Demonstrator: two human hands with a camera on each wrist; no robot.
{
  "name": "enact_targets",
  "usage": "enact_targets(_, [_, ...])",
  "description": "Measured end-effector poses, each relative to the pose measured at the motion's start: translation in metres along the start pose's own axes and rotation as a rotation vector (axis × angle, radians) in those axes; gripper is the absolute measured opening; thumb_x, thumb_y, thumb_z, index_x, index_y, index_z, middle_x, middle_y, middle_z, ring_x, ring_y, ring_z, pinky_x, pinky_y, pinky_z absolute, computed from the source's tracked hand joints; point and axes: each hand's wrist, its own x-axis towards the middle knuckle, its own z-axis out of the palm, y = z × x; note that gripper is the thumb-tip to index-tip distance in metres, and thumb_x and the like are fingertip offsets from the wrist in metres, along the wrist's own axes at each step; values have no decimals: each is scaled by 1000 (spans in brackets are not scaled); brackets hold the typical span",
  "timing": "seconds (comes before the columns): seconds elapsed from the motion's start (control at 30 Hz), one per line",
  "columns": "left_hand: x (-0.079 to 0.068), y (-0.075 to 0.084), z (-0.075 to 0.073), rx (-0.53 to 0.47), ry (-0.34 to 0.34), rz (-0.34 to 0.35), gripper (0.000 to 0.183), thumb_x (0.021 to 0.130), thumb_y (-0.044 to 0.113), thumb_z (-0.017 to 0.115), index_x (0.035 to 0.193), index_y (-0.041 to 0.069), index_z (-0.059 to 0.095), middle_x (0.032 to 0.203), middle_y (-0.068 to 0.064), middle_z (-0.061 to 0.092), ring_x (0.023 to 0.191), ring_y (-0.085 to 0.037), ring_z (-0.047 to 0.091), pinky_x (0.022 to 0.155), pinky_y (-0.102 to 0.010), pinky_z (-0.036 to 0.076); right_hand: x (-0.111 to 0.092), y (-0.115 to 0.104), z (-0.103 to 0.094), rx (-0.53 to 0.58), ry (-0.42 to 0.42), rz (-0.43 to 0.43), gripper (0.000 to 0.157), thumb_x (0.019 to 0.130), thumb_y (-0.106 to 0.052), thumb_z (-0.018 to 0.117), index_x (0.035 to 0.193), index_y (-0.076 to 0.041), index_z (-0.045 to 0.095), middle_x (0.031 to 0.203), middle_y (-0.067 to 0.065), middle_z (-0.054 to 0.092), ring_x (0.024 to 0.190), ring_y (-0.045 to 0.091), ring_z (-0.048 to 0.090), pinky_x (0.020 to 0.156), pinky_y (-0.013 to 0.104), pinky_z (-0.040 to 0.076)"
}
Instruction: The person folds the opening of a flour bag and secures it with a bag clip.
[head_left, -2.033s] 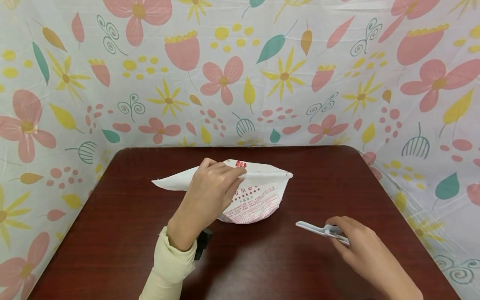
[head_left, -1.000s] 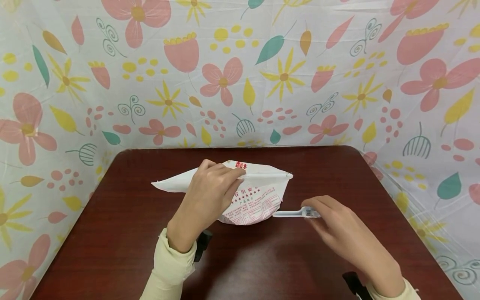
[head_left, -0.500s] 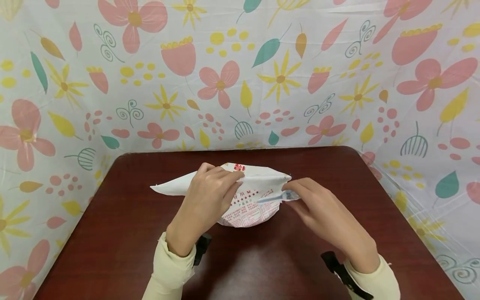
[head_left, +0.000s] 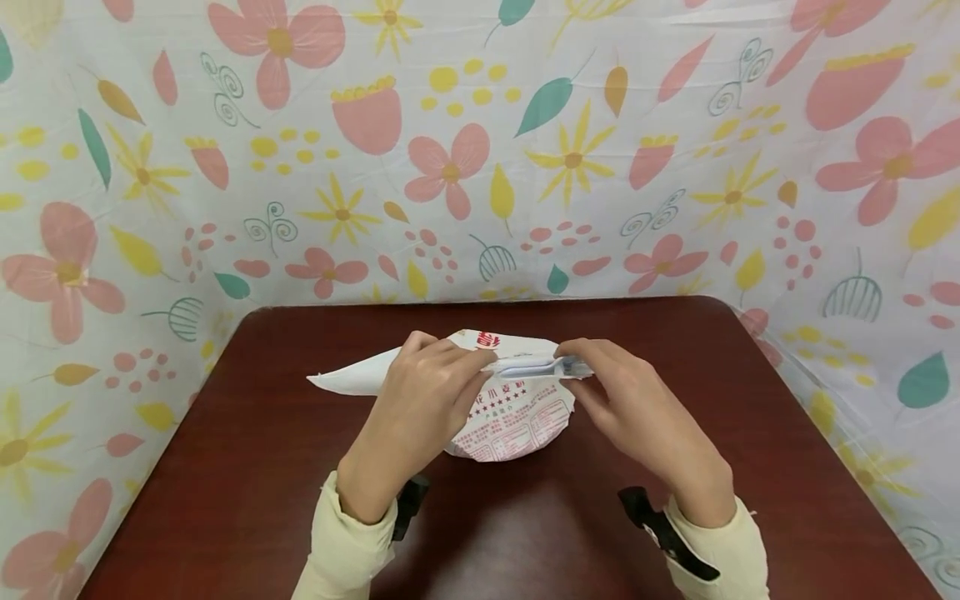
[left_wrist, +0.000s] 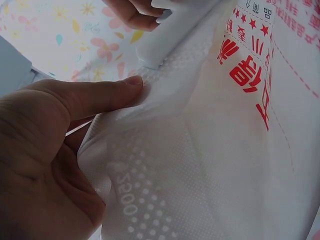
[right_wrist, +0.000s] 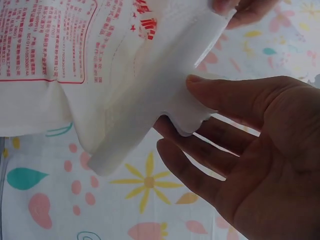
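Note:
A white flour bag [head_left: 517, 425] with red print stands in the middle of the table, its top edge gathered flat. My left hand [head_left: 423, 400] pinches this edge between thumb and fingers; in the left wrist view the thumb [left_wrist: 115, 92] lies over the folded bag [left_wrist: 220, 170]. My right hand [head_left: 641, 408] holds a pale bag clip [head_left: 528, 367] by its tab. The clip lies along the bag's top edge, its far end close to the left fingertips. Seen from the right wrist, the long bar of the clip [right_wrist: 150, 100] spans the edge, with thumb and fingers on its handle.
The dark red-brown table [head_left: 300, 467] has rounded far corners. A white cloth [head_left: 450, 250] printed with flowers and leaves hangs behind it and along both sides. A pointed corner of the bag [head_left: 348, 377] sticks out to the left.
My right hand has carried the clip from the table's right side leftward and up onto the bag's top edge. My left hand has kept its pinch on the bag.

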Motion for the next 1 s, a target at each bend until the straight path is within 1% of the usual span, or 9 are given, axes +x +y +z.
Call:
enact_targets(0.07, [1,2,0,-3,0,2,11,87,8,74,98,11,75,75,2,71,74,-14,65,72,-32,42,-1,-1,-2,-3,-12,25,30,87,-5,75,114,-10,62,103,-2,63,94,12,60,80,36,53])
enact_targets(0.13, [2,4,0,-4,-1,5,10,88,8,74,98,11,75,76,2,71,74,-14,65,72,-32,42,-2,-1,-4,-1,-17,31,31,87,-4,75,114,-11,62,102,-2,63,92,11,59,79,36,53])
enact_targets(0.47, [4,7,-1,15,-7,22,9,90,8,71,98,9,74,76,0,70,74,-15,65,74,-32,42,-1,6,-5,43,-9,-5,33,87,0,73,116,-8,60,100,-3,62,84,7,53,69,28,49])
enact_targets(0.57, [4,7,-1,42,-13,39,8,89,8,71,97,9,73,74,0,69,74,-16,65,74,-33,43,-2,8,-4,64,-23,3,32,88,-1,73,116,-9,60,100,-4,61,84,6,54,69,27,50])
enact_targets(0.7, [3,7,0,70,-22,57,9,88,8,72,98,9,73,73,-1,68,74,-16,65,73,-33,43,-2,9,-4,57,-34,14,31,88,-2,73,115,-11,60,99,-4,62,83,6,54,69,27,50])
enact_targets(0.83, [1,6,0,63,-23,51,10,88,8,72,98,9,74,74,0,69,74,-16,65,73,-33,43,-3,10,-3,79,-38,16,32,86,1,74,112,-12,61,99,-5,64,84,6,58,71,31,52])
enact_targets(1.0, [0,5,1,44,-7,46,11,87,8,74,98,9,74,73,0,68,72,-16,65,72,-33,43,-3,10,-4,104,-36,16,34,83,4,75,111,-12,62,97,-6,66,86,6,62,73,34,54])
